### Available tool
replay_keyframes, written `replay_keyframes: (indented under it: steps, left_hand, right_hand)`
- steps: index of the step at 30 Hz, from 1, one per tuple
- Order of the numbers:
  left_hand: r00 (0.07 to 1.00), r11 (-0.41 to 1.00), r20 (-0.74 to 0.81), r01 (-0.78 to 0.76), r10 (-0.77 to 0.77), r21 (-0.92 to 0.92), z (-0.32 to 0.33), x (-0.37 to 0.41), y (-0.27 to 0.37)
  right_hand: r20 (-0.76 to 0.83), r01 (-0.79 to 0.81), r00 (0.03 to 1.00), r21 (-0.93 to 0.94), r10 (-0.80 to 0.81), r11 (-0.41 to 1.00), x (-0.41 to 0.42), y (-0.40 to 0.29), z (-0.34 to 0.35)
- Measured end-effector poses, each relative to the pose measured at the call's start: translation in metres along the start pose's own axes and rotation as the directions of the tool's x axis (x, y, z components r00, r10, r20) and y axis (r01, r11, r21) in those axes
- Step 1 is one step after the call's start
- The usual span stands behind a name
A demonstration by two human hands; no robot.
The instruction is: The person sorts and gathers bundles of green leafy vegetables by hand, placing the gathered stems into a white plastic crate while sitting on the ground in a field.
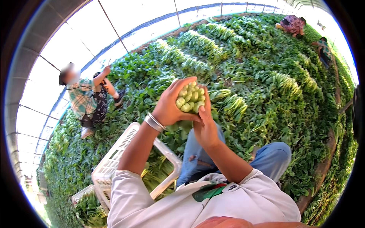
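Both my hands are wrapped around a bunch of leafy greens, its pale cut stem ends facing up and its leaves hanging below. My left hand, with bracelets at the wrist, curls around one side of the bunch. On the other side, the fingers and thumb of my right hand press against the stems. Below my left forearm stands a white plastic crate with greens in it. Rows of cut greens lie on the bed just beyond my right hand.
A person in a plaid shirt sits low among the plants at the left. Two more people are at the far right. A second crate holding greens stands at the lower left. Leafy plants cover the ground beside a bare soil strip.
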State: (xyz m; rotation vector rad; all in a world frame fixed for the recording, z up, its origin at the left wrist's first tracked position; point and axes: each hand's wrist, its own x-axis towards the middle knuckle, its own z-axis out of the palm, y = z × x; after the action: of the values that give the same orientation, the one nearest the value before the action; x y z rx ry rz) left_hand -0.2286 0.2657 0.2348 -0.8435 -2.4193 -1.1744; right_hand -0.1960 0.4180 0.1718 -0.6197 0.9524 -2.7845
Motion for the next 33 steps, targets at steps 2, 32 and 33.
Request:
replay_keyframes:
  steps: [2, 32, 33]
  left_hand:
    - [0.984, 0.986, 0.176, -0.001, -0.029, 0.166, -0.013, -0.012, -0.011]
    - [0.707, 0.685, 0.066, 0.652, -0.704, 0.326, 0.110, -0.051, -0.053]
    - [0.702, 0.681, 0.076, 0.650, -0.708, 0.337, 0.112, -0.051, -0.055]
  right_hand:
    - [-0.028, -0.106, 0.994, -0.245, 0.103, 0.964, -0.015, 0.037, -0.021]
    - [-0.953, -0.961, 0.115, -0.179, -0.281, 0.213, 0.073, 0.051, -0.581]
    - [-0.945, -0.941, 0.161, -0.234, -0.284, 0.245, 0.073, 0.053, -0.588]
